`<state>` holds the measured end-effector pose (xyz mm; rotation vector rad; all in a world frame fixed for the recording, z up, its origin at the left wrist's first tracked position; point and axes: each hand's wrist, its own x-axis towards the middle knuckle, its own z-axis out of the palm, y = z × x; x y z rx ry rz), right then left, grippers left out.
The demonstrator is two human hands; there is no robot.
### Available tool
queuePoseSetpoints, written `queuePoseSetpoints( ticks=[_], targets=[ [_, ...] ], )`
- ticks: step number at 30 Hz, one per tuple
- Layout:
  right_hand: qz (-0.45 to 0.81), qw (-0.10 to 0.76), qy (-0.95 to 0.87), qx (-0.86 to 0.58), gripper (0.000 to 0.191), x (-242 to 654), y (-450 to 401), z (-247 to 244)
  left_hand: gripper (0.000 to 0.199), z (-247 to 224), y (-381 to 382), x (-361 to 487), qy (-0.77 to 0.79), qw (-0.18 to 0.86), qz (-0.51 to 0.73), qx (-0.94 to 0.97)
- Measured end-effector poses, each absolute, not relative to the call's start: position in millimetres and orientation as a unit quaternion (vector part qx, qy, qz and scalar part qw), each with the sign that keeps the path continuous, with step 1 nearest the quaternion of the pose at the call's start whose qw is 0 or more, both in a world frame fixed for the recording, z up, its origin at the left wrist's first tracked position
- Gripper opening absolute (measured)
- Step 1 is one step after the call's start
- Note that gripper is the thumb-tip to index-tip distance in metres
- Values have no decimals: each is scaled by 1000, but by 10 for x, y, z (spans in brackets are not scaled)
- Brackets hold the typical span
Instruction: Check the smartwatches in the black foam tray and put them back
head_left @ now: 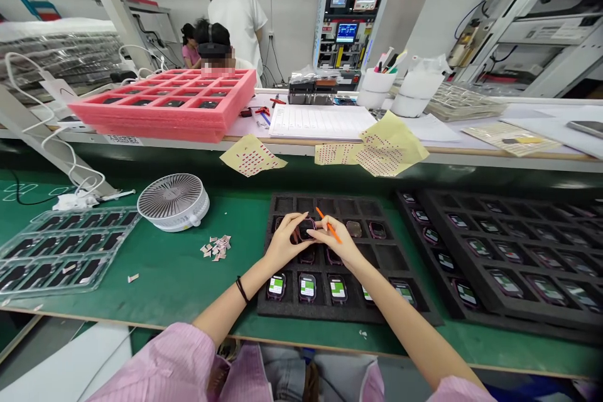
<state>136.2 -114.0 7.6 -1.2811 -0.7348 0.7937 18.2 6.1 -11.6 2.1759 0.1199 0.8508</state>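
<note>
My left hand (284, 242) is closed around the left side of a dark smartwatch body (307, 227), held over a black foam tray (325, 313). From the other side, my right hand (343, 245) meets the same watch with its fingertips. An orange pen-like stick (328, 224) is also gripped in my right hand, pointing up and to the left. Beneath my hands, the tray's pockets hold several more watch bodies; those in the front row, such as a lit watch (308, 287), show green and white screens. My hands and forearms hide part of the tray.
At right, more foam trays (475, 257) of watches overlap. A round white fan (173, 201) stands left, beside small loose labels (217, 247) and a clear plastic tray (61, 251) of black parts. The shelf holds pink foam (179, 122) and hanging yellow sheets (393, 146). People are beyond.
</note>
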Motion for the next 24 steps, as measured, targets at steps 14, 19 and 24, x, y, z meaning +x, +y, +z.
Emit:
queuePoseSetpoints(
  ticks=[14, 19, 24],
  targets=[
    [352, 700, -308, -540, 52, 1325, -1175, 169, 49, -64, 51, 165, 40, 415, 344, 841],
    [354, 702, -305, -538, 53, 1308, -1186, 192, 45, -53, 51, 162, 37, 415, 346, 841],
    [352, 702, -297, -543, 53, 1298, -1201, 225, 46, -40, 49, 166, 29, 415, 361, 835]
  ],
)
